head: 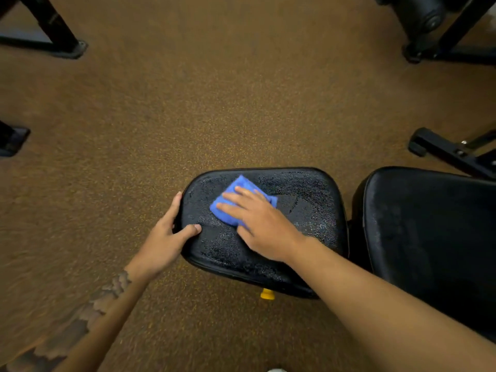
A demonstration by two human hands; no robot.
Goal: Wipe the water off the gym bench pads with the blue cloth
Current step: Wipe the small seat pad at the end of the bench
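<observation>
A speckled brown rubber floor (214, 103) fills most of the view, its surface grainy with yellow flecks. Two black vinyl bench pads sit low in the frame: the back pad (434, 237) at the right, large, smooth and dull with a faint sheen and a piped edge, and just beside it, apart by a narrow gap, the seat pad (303, 200), a rounded rectangle with piped edging, its top beaded all over with small glistening water droplets (314, 189). Black metal equipment frames (456, 151) stand on the floor at the corners of the view, well apart from the pads. The left forearm carries a dark tattoo (88, 312). The right hand (257, 224) lies flat, fingers spread, pressing down on the blue cloth (239, 194), a single soft, folded microfibre piece that rests on the far left part of the seat pad's top. The left hand (169, 232) curls around the seat pad's left edge, thumb on top and fingers over the side. One small yellow knob (267, 294) pokes out below the seat pad's near edge.
</observation>
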